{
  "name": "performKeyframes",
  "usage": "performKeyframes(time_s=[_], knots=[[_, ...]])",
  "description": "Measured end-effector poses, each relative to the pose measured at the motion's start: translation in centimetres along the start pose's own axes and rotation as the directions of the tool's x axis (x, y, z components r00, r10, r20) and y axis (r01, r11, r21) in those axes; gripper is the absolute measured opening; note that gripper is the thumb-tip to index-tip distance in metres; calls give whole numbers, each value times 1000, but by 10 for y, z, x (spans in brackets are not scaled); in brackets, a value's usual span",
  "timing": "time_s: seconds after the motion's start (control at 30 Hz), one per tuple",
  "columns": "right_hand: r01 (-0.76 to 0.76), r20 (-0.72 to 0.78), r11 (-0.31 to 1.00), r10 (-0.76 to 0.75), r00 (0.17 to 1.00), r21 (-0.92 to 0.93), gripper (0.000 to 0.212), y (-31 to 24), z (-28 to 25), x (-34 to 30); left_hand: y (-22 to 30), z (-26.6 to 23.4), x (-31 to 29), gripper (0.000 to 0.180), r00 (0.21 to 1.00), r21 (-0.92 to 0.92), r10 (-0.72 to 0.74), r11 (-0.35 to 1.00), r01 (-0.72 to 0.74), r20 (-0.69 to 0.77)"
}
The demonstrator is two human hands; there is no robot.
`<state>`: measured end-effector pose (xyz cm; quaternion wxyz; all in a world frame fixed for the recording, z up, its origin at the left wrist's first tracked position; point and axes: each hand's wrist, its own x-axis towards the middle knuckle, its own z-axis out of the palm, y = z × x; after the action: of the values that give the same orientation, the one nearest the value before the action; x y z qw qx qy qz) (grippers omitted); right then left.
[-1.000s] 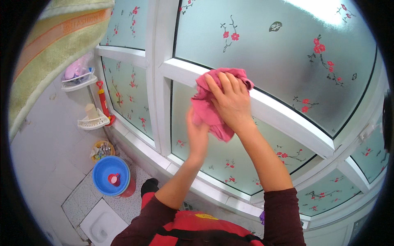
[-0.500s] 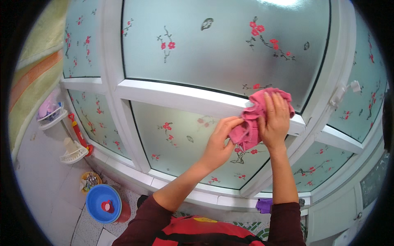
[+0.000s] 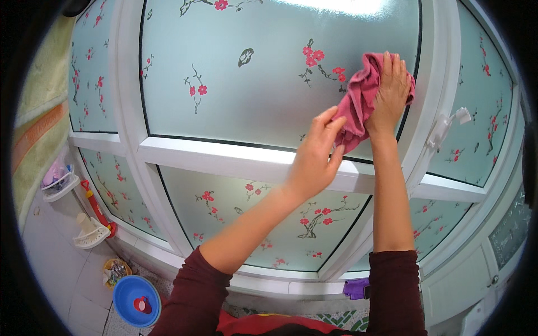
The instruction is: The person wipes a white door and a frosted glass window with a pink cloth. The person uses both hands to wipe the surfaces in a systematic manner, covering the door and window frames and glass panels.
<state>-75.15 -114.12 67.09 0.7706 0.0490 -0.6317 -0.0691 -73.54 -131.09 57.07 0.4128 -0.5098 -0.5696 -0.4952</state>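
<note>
A crumpled pink cloth [image 3: 358, 103] is pressed against the lower right part of the big frosted glass pane [image 3: 235, 95]. My right hand [image 3: 388, 98] lies over it, fingers stretched upward, holding it to the glass near the black seal. Beside the cloth's lower left edge is my left hand [image 3: 316, 157], its thumb and fingers apart and the fingertips at the fabric. Red blossoms and dark branches decorate the pane. Below both hands runs the white crossbar [image 3: 224, 167] of the frame.
On the right, a white handle [image 3: 445, 129] juts from the frame. A blue basin [image 3: 136, 302] with a red scoop [image 3: 143, 305] stands on the floor at lower left. Wall racks [image 3: 92, 232] and a yellow towel [image 3: 42, 89] line the left side. A purple item [image 3: 356, 289] lies low down.
Both hands and the cloth have moved up from the crossbar onto the upper pane. My left hand's fingers have loosened from the cloth's edge. The view has shifted upward and right.
</note>
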Motion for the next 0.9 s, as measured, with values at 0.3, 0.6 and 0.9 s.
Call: performKeyframes(time_s=[0.3,0.6,0.9], knots=[[180,178,970,-208,962,162,56,-32,-19,-52,-27,0,-16,39,999,199,46,979,-44,-6],[181,-21,983,-180,983,31,59,22,21,63,-13,-6,46,52,979,301,197,932,-202,48],[252,92,942,-277,956,220,57,-89,21,21,-28,-88,18,35,983,379,112,924,-48,-148]])
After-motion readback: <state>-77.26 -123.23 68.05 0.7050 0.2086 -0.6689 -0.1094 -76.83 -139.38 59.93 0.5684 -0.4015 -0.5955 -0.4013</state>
